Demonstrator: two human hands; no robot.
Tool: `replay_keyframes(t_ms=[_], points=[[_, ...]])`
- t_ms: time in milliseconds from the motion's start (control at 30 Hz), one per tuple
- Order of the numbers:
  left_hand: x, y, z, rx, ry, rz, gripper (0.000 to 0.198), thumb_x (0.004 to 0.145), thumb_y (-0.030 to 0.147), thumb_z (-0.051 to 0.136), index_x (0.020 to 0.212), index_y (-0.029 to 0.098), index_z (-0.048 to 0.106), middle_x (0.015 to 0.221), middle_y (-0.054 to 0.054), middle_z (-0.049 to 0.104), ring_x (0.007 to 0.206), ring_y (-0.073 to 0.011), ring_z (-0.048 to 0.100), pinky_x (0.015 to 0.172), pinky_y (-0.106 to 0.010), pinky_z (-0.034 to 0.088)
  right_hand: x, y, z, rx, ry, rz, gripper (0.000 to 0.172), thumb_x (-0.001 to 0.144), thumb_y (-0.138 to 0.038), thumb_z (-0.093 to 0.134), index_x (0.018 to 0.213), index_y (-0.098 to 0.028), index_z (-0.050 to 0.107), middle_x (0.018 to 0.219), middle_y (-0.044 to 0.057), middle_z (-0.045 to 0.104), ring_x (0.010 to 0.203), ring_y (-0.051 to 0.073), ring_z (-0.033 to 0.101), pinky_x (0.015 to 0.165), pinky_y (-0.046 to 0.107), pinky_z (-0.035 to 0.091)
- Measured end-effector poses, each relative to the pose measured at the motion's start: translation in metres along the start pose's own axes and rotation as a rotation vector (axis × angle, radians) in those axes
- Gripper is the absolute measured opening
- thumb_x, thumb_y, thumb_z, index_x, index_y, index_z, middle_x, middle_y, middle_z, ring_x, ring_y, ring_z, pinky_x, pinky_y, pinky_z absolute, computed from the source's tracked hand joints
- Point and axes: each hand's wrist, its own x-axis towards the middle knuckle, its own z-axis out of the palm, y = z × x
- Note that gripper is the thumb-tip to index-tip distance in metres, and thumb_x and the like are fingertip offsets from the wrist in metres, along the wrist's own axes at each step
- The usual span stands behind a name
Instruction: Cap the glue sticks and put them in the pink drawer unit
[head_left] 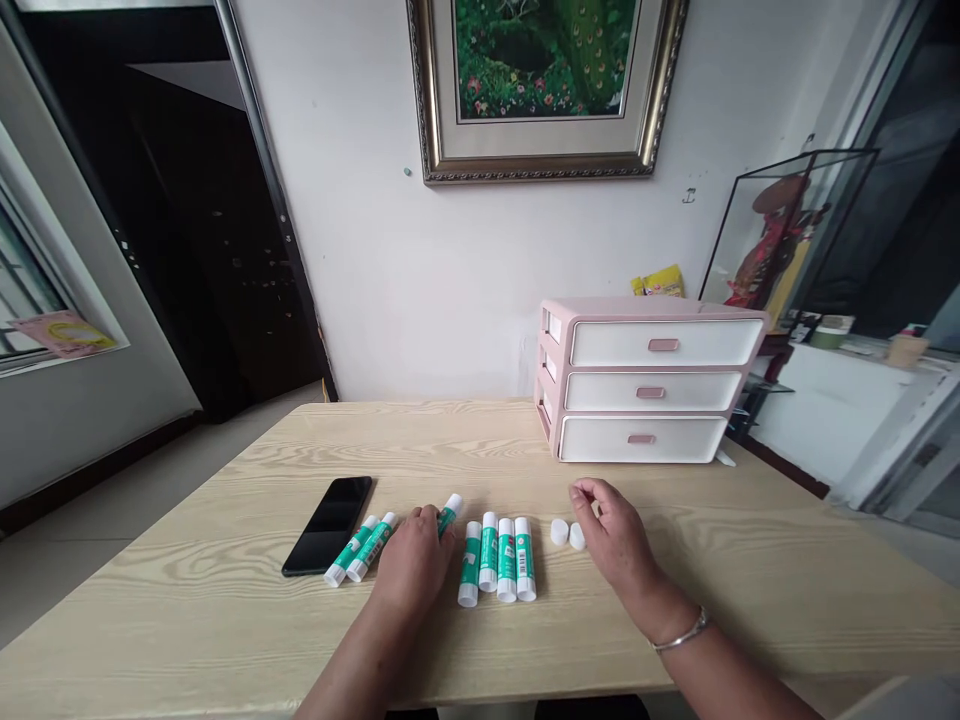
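My left hand (416,560) is closed around a green-and-white glue stick (448,512), whose white end sticks out past the fingers. Just left of that hand, two more glue sticks (367,548) lie slanted side by side. To its right several glue sticks (507,560) rest in a row on the table, pointing away from me. Two small white caps (559,532) are on the table beyond the row, the farther right one (577,537) close beside my right hand (615,535). The right fingers are curled together in a pinch; whatever they hold, if anything, is hidden.
A black phone (330,525) lies at the left on the wooden table (225,640). A pink-and-white drawer unit (652,390) stands at the back right against the wall, with a yellow packet (660,281) behind its top. A glass display case (780,240) stands farther right.
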Motion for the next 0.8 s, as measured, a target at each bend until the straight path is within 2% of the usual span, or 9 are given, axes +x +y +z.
replay_keyframes(t_ms=[133,233,300,400,533,700,800], points=[[-0.003,-0.002,0.007,-0.174,0.110,0.145,0.034,0.105,0.037,0.037,0.127,0.017,0.054,0.111,-0.011,0.074,0.099,-0.0236,0.072,0.083,-0.032,0.052,0.013,-0.036,0.009,0.045,-0.009,-0.144,0.029,0.102,-0.041,0.043,0.092,-0.023,0.063,0.081,0.005,0.072,0.077,0.021,0.068,0.072,0.031,0.051],[-0.006,-0.004,0.015,-0.310,0.225,0.290,0.033,0.103,0.042,0.042,0.124,0.020,0.055,0.102,-0.010,0.075,0.089,-0.0243,0.073,0.076,-0.034,0.053,0.018,-0.056,0.025,0.027,-0.077,-0.263,0.031,0.105,-0.039,0.039,0.096,-0.023,0.063,0.082,0.005,0.073,0.077,0.021,0.068,0.072,0.031,0.050],[-0.008,-0.003,0.018,-0.317,0.238,0.368,0.029,0.102,0.041,0.045,0.119,0.022,0.058,0.100,-0.009,0.074,0.087,-0.0243,0.073,0.074,-0.034,0.054,0.016,-0.061,0.038,-0.003,-0.126,-0.313,0.031,0.106,-0.039,0.038,0.102,-0.022,0.063,0.087,0.006,0.074,0.082,0.021,0.068,0.076,0.033,0.049],[-0.012,0.000,0.018,-0.301,0.205,0.451,0.023,0.102,0.037,0.048,0.116,0.023,0.059,0.101,-0.008,0.073,0.089,-0.0239,0.072,0.075,-0.034,0.054,0.008,-0.060,0.054,-0.032,-0.226,-0.334,0.029,0.107,-0.039,0.040,0.107,-0.021,0.063,0.086,0.005,0.073,0.082,0.021,0.067,0.078,0.033,0.047],[-0.016,0.004,0.013,-0.299,0.172,0.487,0.024,0.102,0.034,0.049,0.120,0.023,0.060,0.104,-0.009,0.072,0.091,-0.0233,0.071,0.080,-0.034,0.054,-0.004,-0.055,0.062,-0.030,-0.370,-0.334,0.026,0.107,-0.036,0.042,0.097,-0.023,0.062,0.083,0.002,0.071,0.077,0.018,0.064,0.073,0.030,0.043],[-0.021,0.008,0.005,-0.332,0.049,0.471,0.029,0.102,0.041,0.051,0.123,0.025,0.063,0.106,-0.009,0.074,0.095,-0.0235,0.071,0.083,-0.033,0.052,-0.012,-0.054,0.061,0.003,-0.409,-0.286,0.026,0.108,-0.036,0.040,0.094,-0.023,0.058,0.081,0.002,0.069,0.075,0.018,0.063,0.071,0.029,0.042],[-0.025,0.011,0.000,-0.391,-0.033,0.472,0.034,0.102,0.045,0.051,0.126,0.024,0.063,0.111,-0.009,0.075,0.098,-0.0241,0.071,0.084,-0.032,0.051,-0.015,-0.057,0.061,0.058,-0.407,-0.251,0.019,0.106,-0.032,0.041,0.103,-0.023,0.057,0.075,0.000,0.066,0.068,0.017,0.061,0.066,0.028,0.042]])
